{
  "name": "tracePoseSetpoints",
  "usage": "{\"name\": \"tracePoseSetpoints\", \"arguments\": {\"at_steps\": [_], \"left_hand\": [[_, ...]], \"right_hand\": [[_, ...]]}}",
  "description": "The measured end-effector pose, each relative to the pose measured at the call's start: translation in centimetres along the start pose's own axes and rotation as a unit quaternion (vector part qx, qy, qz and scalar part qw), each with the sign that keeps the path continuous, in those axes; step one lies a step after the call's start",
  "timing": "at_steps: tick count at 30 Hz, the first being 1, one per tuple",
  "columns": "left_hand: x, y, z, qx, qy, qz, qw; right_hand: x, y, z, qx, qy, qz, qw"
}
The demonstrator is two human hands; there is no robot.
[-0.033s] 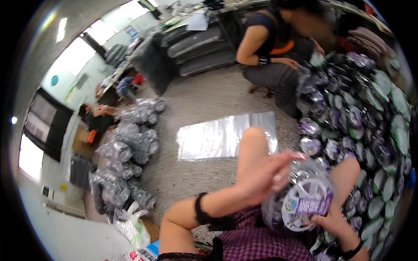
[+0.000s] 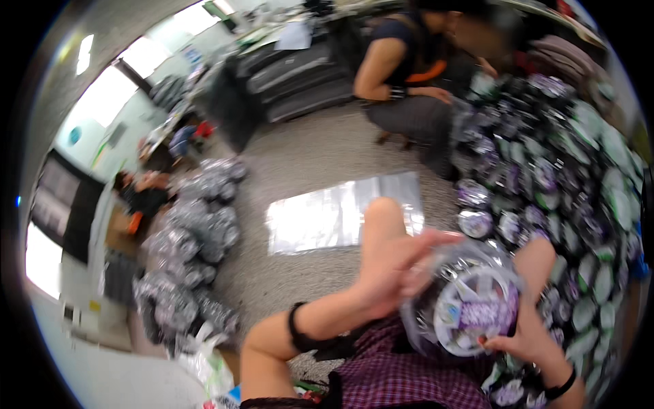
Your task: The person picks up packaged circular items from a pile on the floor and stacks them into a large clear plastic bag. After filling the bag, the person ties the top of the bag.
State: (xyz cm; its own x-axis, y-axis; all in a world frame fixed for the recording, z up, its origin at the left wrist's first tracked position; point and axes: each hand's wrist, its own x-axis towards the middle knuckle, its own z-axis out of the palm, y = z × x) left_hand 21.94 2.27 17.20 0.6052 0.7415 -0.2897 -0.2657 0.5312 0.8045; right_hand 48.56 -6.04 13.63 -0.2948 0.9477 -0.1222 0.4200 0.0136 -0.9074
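Note:
A round white disc-shaped package (image 2: 470, 346) with a purple label rests over my lap, tilted toward me, inside a clear, crinkled plastic bag. My right hand (image 2: 523, 339) grips its lower right edge, thumb on the face and the other fingers mostly hidden behind. Along the upper left of the bag, my left hand (image 2: 398, 276) lies with fingers stretched out and slightly blurred. Whether those fingertips press on the plastic, I cannot tell. Beyond my knee, a flat sheet of shiny clear plastic (image 2: 317, 218) lies on the floor.
A large heap of similar purple-labelled round packages (image 2: 545, 170) rises at my right. Filled clear bags (image 2: 197, 228) are piled on the left. A co-worker (image 2: 388, 68) sits low across from me, beside the heap. Dark stacked slabs (image 2: 300, 85) stand behind.
The surroundings have shifted slightly left in the view. My left fingers have drawn back a little from over the bag's top; my right hand keeps its grip on the package.

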Motion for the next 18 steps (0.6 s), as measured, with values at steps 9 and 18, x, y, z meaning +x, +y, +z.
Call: {"name": "tracePoseSetpoints", "arguments": {"at_steps": [9,18], "left_hand": [[5.9,-1.2,7.0,0.027,-0.012,0.029,0.999],[6.5,3.4,7.6,-0.042,0.028,0.131,0.99]], "right_hand": [[3.9,5.4,-4.1,-0.301,0.122,0.006,0.946],[-0.7,-1.1,-11.3,-0.477,0.187,-0.162,0.843]]}}
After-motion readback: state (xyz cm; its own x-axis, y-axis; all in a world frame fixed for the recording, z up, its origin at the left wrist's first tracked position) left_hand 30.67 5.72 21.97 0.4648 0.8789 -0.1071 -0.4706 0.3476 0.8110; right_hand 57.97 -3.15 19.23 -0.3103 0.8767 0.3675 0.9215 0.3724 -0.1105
